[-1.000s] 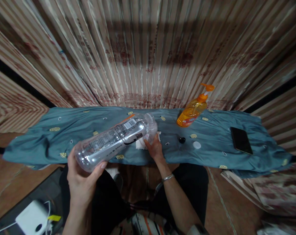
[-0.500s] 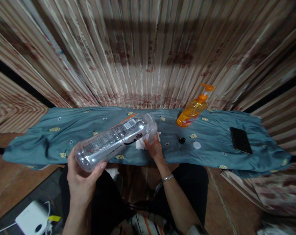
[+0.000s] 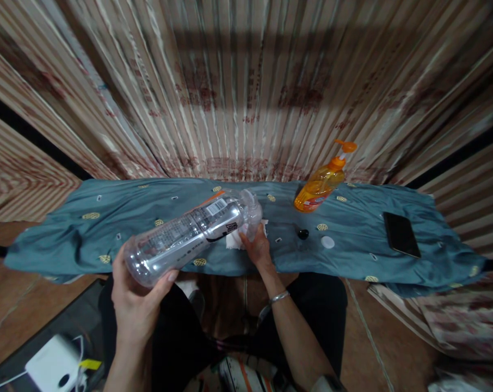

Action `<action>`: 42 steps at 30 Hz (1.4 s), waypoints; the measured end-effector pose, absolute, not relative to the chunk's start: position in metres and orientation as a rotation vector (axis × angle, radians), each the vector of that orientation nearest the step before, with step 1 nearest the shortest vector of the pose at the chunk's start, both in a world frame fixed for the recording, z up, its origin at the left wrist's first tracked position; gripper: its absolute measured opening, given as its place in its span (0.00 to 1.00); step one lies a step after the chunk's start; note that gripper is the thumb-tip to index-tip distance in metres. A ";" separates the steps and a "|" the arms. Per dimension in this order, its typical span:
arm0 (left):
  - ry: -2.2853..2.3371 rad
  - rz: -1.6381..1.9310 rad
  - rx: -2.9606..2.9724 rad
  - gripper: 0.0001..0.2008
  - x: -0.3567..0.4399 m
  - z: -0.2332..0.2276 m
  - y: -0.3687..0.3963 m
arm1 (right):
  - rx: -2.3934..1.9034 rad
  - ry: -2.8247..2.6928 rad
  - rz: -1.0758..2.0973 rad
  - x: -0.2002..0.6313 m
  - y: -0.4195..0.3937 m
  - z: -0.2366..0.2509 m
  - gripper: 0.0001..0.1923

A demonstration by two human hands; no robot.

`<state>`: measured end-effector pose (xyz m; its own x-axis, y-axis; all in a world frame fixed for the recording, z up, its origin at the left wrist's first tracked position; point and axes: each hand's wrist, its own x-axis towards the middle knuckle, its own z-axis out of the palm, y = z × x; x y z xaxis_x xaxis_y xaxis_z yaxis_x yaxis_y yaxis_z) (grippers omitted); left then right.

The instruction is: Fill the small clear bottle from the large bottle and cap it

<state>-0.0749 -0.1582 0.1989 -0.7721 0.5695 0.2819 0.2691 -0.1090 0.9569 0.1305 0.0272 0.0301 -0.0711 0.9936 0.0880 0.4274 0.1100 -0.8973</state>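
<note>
My left hand [image 3: 134, 296] grips the base of a clear plastic bottle [image 3: 189, 234], held above the near edge of the blue-green cloth [image 3: 352, 239]. Its long, ribbed, labelled body lies nearly level, neck pointing up and right. My right hand [image 3: 258, 247] closes on a white tissue [image 3: 233, 239] at the neck. An orange pump bottle [image 3: 322, 185] stands further right.

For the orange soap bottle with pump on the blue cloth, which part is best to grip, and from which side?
Probably the orange soap bottle is best gripped around its wide body, coming from the front, the person's side. It stands upright with open cloth before it and the curtain close behind. The pump head on top is thin and sticks out sideways, a poor hold.
</note>
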 end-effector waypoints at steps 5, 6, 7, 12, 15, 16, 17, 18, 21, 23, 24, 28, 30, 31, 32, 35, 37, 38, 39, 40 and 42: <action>1.936 2.009 0.947 0.46 -0.074 0.198 -0.157 | -1.423 -1.568 0.912 0.128 0.026 0.031 0.30; 1.937 2.002 0.949 0.46 -0.075 0.197 -0.156 | -1.422 -1.565 0.906 0.127 0.026 0.030 0.30; 1.938 1.992 0.950 0.47 -0.076 0.196 -0.156 | -1.415 -1.565 0.899 0.127 0.026 0.029 0.30; 1.978 1.950 0.985 0.48 -0.081 0.192 -0.159 | -1.383 -1.578 0.854 0.125 0.027 0.022 0.30; 1.984 1.950 1.005 0.46 -0.081 0.193 -0.159 | -1.407 -1.586 0.848 0.125 0.028 0.020 0.31; 1.979 1.958 1.005 0.46 -0.081 0.193 -0.159 | -1.406 -1.591 0.845 0.126 0.028 0.020 0.31; 1.976 1.968 1.002 0.45 -0.082 0.192 -0.159 | -1.399 -1.596 0.839 0.126 0.028 0.020 0.31; 1.975 1.976 0.999 0.45 -0.083 0.192 -0.160 | -1.389 -1.599 0.833 0.126 0.028 0.020 0.31; 1.973 1.925 1.005 0.46 -0.088 0.188 -0.160 | -1.363 -1.603 0.822 0.126 0.028 0.019 0.30; 1.967 1.889 0.988 0.47 -0.091 0.186 -0.161 | -1.353 -1.601 0.819 0.126 0.028 0.018 0.30; 1.965 1.897 0.965 0.47 -0.091 0.186 -0.161 | -1.351 -1.596 0.819 0.125 0.028 0.017 0.30; 1.996 1.924 0.881 0.47 -0.086 0.189 -0.159 | -1.355 -1.577 0.834 0.123 0.028 0.015 0.31; 2.022 1.900 0.873 0.48 -0.084 0.192 -0.158 | -1.367 -1.570 0.844 0.123 0.028 0.015 0.31; 2.035 1.897 0.865 0.49 -0.083 0.193 -0.158 | -1.374 -1.566 0.850 0.122 0.028 0.015 0.31; 2.045 1.898 0.851 0.51 -0.082 0.194 -0.157 | -1.378 -1.560 0.855 0.122 0.028 0.016 0.31; 2.049 1.915 0.796 0.54 -0.081 0.195 -0.156 | -1.361 -1.549 0.863 0.123 0.028 0.017 0.30; 2.033 1.917 0.794 0.54 -0.082 0.193 -0.156 | -1.342 -1.542 0.862 0.123 0.027 0.018 0.29; 2.029 1.919 0.803 0.53 -0.084 0.192 -0.157 | -1.335 -1.541 0.864 0.123 0.027 0.018 0.29; 2.033 1.916 0.816 0.53 -0.085 0.191 -0.157 | -1.331 -1.542 0.867 0.123 0.027 0.018 0.29; 2.041 1.906 0.827 0.53 -0.087 0.190 -0.158 | -1.330 -1.543 0.868 0.123 0.027 0.018 0.29; 2.058 1.877 0.841 0.53 -0.090 0.188 -0.159 | -1.333 -1.544 0.865 0.123 0.028 0.018 0.30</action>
<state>-0.0903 -0.1588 0.1880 -0.8083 0.5517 0.2054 0.2551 0.0138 0.9668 0.1230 0.0275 0.0182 -0.0213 0.9833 0.1809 0.3596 0.1764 -0.9163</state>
